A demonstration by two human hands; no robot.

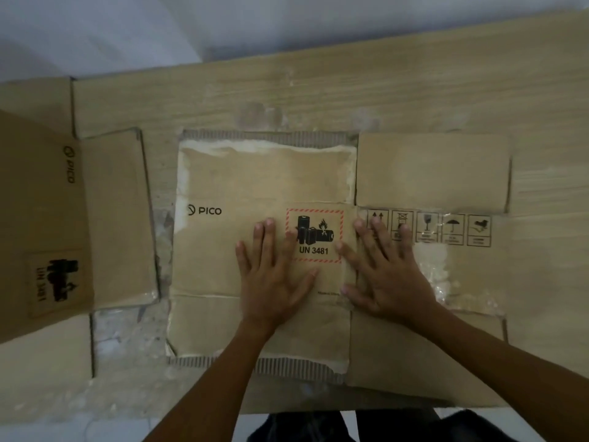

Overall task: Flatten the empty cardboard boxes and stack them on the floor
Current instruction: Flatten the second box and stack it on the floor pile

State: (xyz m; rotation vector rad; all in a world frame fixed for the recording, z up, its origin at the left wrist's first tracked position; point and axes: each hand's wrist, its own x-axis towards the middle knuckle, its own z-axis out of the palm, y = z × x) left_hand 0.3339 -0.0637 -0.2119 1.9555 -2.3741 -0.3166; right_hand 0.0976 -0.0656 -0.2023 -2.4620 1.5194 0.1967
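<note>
A flattened brown cardboard box (242,183) printed with "PICO" and a red-bordered "UN 3481" battery label lies spread on the wooden table (414,90). Its right panel (433,173) carries a row of handling symbols. My left hand (271,275) presses flat on the middle panel just left of the battery label, fingers straight. My right hand (385,272) presses flat along the fold between the middle and right panels, fingers spread. A second PICO cardboard box (44,224) lies at the left, opened out, with its flaps partly raised.
The table's near edge runs along the bottom, with white floor (79,432) and dark clothing (398,425) below it. A pale wall (127,27) sits beyond the far edge. Torn tape and paper residue mark the box edges and the tabletop.
</note>
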